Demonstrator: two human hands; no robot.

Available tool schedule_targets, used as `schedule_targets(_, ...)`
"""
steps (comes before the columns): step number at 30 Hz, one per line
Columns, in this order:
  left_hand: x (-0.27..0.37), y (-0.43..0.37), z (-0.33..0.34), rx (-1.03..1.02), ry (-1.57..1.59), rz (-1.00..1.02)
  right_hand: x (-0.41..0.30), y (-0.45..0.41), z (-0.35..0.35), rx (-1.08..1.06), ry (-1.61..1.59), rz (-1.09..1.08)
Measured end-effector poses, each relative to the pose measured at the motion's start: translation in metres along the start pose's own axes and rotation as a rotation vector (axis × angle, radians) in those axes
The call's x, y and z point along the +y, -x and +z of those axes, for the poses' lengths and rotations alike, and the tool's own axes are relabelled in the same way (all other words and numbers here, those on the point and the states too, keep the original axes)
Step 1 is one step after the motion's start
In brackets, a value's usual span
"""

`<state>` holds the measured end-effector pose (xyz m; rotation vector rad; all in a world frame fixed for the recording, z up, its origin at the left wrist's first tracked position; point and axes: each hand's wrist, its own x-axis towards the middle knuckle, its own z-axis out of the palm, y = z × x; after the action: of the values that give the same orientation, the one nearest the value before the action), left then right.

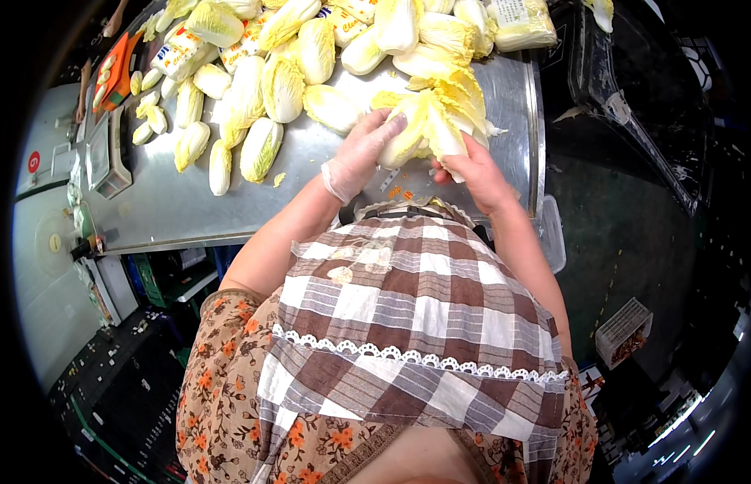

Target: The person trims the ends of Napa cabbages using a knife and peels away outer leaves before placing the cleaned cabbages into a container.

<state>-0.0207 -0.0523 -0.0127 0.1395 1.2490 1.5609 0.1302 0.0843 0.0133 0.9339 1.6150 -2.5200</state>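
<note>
My left hand [364,148], in a thin translucent glove, grips the left side of a yellow-white napa cabbage [403,133], the thumb on top. My right hand [479,175] pinches the white base of a cabbage leaf [445,136] between thumb and fingers. More loose yellow leaves [463,97] spread just beyond both hands; where one piece ends and another begins is hard to tell. Under the hands, small orange and white scraps [401,192] lie on the steel table [194,218]. A whole napa cabbage [333,109] rests left of my left hand.
Many napa cabbages [283,91] are heaped across the far side, some in printed plastic bags [180,54]. At the left stand a weighing scale [112,160] and an orange tray [116,72]. A clear plastic tub [552,236] sits past the right edge; a crate [623,333] is on the floor.
</note>
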Motion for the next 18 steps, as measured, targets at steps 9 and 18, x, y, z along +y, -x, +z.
schedule_targets(9,0.008,0.005,0.009,0.079,-0.128,0.008,-0.003,0.005,-0.013,-0.070,0.166,0.073)
schedule_targets(18,-0.009,-0.004,0.009,0.316,-0.547,0.410,-0.005,0.012,-0.022,-0.124,0.145,0.053)
